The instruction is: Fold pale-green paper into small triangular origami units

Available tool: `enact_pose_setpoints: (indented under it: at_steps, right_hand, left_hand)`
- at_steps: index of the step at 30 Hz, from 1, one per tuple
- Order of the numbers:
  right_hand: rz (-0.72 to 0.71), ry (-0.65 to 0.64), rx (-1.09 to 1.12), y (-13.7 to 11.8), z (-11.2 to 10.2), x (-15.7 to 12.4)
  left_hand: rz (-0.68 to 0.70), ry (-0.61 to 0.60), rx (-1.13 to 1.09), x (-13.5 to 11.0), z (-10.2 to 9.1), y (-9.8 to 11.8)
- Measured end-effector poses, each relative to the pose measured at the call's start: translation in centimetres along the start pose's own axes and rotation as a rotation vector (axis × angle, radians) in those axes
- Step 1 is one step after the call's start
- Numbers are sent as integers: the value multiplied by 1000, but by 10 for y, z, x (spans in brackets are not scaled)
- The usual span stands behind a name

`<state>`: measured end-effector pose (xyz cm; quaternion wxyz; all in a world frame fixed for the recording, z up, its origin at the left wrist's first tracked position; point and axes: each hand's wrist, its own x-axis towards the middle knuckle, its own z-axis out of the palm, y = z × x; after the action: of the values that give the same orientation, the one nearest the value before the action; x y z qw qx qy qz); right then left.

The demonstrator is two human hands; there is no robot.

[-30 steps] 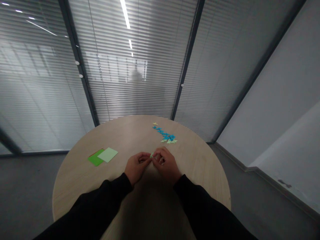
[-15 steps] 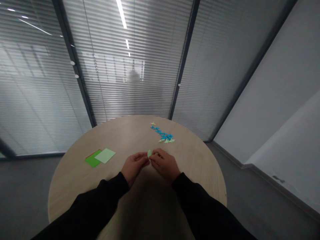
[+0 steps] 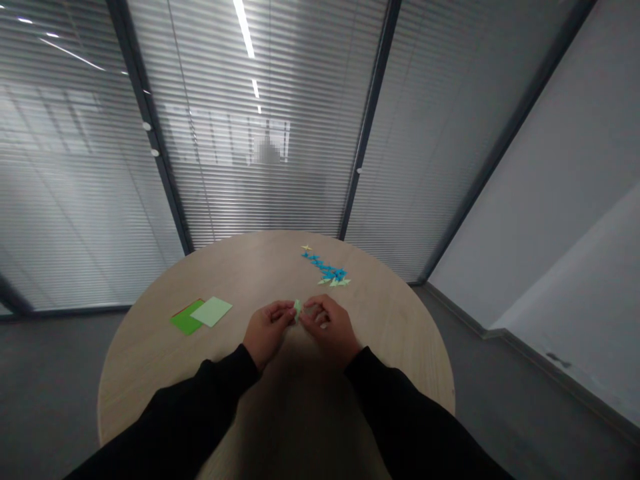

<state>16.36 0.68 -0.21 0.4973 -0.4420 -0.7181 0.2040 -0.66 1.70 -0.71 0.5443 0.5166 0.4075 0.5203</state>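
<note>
A small piece of folded pale green paper [image 3: 297, 309] is held up between my fingertips, above the near half of the table. My left hand [image 3: 267, 330] pinches it from the left, thumb and fingers together. From the right, my right hand [image 3: 331, 328] grips its other side with thumb and forefinger, the remaining fingers curled. Both hands cover parts of the paper, so its exact fold is hard to make out. Beyond my right hand lie several folded pale green papers [image 3: 334, 283], against a cluster of small blue folded paper pieces [image 3: 330, 273].
A round wooden table [image 3: 240, 267] carries everything. To the left, a pale green sheet [image 3: 212, 311] overlaps a bright green sheet [image 3: 186, 320]. A yellow folded paper [image 3: 307, 248] lies at the far end of the blue row. Glass panels with blinds [image 3: 270, 193] stand behind the table.
The folded paper has turned between my fingers and looks narrower and more creased. My right fingers have shifted and opened slightly around its edge. The papers on the table have stayed put.
</note>
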Motion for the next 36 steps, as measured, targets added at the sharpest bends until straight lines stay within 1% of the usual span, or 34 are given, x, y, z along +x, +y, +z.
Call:
enact_pose_setpoints:
  at_steps: [1,3,6,12,14,18,22,24,27,30,33,36]
  right_hand:
    - [72,20,61,0,1,0]
    - [129,12,145,0,2,0]
    - [113,3,193,0,3,1]
    - [112,79,204,1,8,2]
    - [93,70,205,2,9,2]
    - [18,7,181,1,6,2]
    - [-97,-7,70,-1,0,3]
    - [-127,-15,43,-2,-2,3]
    - [-112,-13,42,-2,-1,4]
    - [-63,-5,75,-1,-1,3]
    - [-5,-37,128,0,-2,3]
    - [-23,-63,110,-1,-6,3]
  left_hand:
    - [32,5,45,-1,1,1]
    - [87,10,109,-3,2,3]
    - [131,12,171,-6,4,3]
    - [151,13,254,-8,5,4]
    - [155,12,278,-9,6,7]
    - [153,-8,233,-10,7,9]
    - [163,-31,217,-8,6,5]
    - [174,-50,223,-8,5,2]
    - [208,-70,236,-7,5,1]
    - [241,-89,260,-8,5,1]
    - [258,-99,294,-10,5,4]
    - [275,-87,313,-11,4,8]
